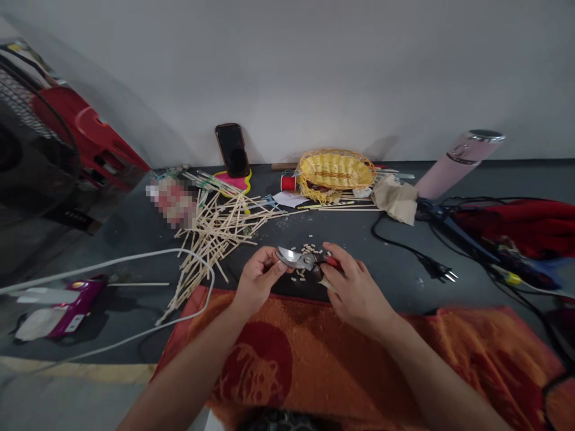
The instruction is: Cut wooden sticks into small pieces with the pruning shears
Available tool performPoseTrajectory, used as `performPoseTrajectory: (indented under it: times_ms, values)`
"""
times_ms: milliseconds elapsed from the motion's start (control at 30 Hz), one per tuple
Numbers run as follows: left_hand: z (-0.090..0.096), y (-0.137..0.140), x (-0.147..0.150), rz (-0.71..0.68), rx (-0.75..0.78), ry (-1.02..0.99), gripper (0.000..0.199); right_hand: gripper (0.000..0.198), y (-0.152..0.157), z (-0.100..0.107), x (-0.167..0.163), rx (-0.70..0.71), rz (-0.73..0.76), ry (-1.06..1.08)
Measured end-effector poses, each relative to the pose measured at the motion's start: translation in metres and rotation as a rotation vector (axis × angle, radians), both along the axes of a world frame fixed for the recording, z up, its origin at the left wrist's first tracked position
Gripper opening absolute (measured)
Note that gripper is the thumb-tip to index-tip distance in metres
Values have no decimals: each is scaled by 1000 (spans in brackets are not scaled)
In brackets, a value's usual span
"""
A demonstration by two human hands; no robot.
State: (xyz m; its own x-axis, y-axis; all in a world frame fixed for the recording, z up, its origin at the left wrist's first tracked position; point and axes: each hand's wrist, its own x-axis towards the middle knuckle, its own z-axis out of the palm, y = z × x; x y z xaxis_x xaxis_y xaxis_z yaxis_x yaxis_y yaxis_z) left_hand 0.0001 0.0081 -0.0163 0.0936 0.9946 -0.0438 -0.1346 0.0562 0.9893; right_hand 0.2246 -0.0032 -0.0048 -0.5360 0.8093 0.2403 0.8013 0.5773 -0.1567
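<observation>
A pair of pruning shears [309, 260] with a bright blade and a red handle is gripped in my right hand [357, 290], its jaws pointing left. A pale bit, perhaps a stick end, shows by the fingers of that hand. My left hand [260, 275] is closed in a pinch at the tip of the blade; what its fingers hold, if anything, is hidden. Beneath and behind the shears, several short cut stick pieces [309, 248] lie scattered on the dark table. Left of my hands spreads a heap of long thin wooden sticks [211, 230].
An orange towel [332, 359] covers the near edge. At the back stand a phone [233, 151], a yellow woven basket [336, 170], a red thread spool [288, 183] and a pink flask [453, 164]. A plug [442, 272] with black cable lies right; a purple device [76, 305] and white cable lie left.
</observation>
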Motion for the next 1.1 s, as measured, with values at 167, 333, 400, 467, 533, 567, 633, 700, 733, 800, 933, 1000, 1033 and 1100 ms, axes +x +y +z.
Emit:
performPoseTrajectory:
  times_ms: [167, 333, 400, 467, 533, 567, 633, 700, 733, 800, 933, 1000, 1033, 1100]
  values:
    - [2, -1, 1, 16, 25, -22, 21, 34, -2, 3, -3, 46, -44, 6]
    - [2, -1, 1, 35, 19, -15, 23, 35, -4, 2, -5, 71, -47, 30]
    - [0, 0, 0, 37, 21, -32, 22, 36, -4, 1, -6, 70, -44, 30]
    - [-1, 0, -1, 30, 27, -48, 20, 36, -4, 0, -6, 61, -44, 24]
    - [-2, 0, -1, 24, 28, -57, 18, 35, -4, -1, -6, 49, -43, 16]
    - [-2, 0, -1, 24, 28, -59, 17, 34, -4, -1, -7, 46, -42, 14]
    - [-3, 0, -1, 29, 27, -56, 17, 33, -4, -2, -7, 43, -39, 11]
    - [-3, 0, -1, 34, 32, -50, 17, 33, -4, -2, -7, 39, -35, 11]
    - [-3, 0, -1, 35, 37, -47, 18, 33, -4, -3, -7, 33, -33, 11]
    - [-3, 0, -1, 29, 41, -43, 18, 33, -4, -3, -7, 19, -23, 14]
    - [-1, 0, 0, 17, 30, -49, 18, 32, -4, -3, -7, 18, -20, 27]
    - [0, 0, 0, 15, 34, -47, 17, 33, -4, -3, -7, 27, -31, 27]
    - [0, 0, 0, 17, 35, -41, 17, 33, -4, -3, -7, 31, -34, 26]
    - [1, 0, 1, 27, 32, -31, 17, 33, -4, -2, -7, 36, -34, 22]
